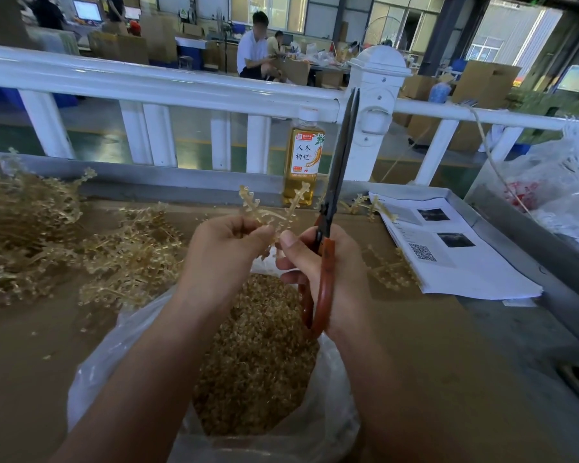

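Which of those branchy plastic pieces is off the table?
The forked piece pinched in the left hand, over the bag; the rest lie in the left heap or by the papers.

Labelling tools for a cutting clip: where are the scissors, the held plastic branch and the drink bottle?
scissors [342,155], head view, on the blades
plastic branch [294,208], head view, on right stem
drink bottle [306,155], head view, on the label

This is a big factory hall. Brown boxes [485,83] stand about on a green floor [91,137]. A person [253,48] sits working at a far table. Big windows [401,18] let light in. Close by, a desk [422,362] holds piles of plastic twigs [24,222] and a bag [91,372] of small bits.
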### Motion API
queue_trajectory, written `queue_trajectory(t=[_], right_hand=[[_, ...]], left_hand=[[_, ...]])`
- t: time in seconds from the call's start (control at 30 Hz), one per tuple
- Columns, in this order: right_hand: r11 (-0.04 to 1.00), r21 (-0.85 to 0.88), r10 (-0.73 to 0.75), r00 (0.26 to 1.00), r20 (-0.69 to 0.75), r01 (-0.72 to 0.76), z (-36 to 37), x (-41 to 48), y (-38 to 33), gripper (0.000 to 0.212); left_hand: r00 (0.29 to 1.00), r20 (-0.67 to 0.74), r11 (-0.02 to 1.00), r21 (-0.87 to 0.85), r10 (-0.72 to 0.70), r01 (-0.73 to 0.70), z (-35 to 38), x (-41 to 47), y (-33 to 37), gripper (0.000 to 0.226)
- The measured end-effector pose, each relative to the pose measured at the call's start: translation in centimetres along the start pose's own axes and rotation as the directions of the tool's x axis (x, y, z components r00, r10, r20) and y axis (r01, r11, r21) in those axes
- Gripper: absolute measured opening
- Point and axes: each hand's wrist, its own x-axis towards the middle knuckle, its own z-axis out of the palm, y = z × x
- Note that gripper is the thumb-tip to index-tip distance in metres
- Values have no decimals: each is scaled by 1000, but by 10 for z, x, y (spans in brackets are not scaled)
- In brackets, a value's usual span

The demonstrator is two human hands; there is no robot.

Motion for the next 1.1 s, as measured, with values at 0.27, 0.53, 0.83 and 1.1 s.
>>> queue_trajectory(t=[0.27,0.53,0.83,1.1], right_hand=[[998,25,51,998,25,-51,2,1,-1,22],[991,-85,108,990,86,-101,0,-4,-7,38],[953,-294,116,982,152,-67,4,-4,0,26],[985,-141,95,995,-40,-100,1,2,-4,26]], left_hand=[[996,-81,999,12,43,-42,-3,3,-2,32],[970,-218,994,46,107,-100,-6,7,-5,28],[955,-263,986,129,139,-108,-20,12,-7,22],[995,97,999,22,-39,37,-12,5,-2,26]])
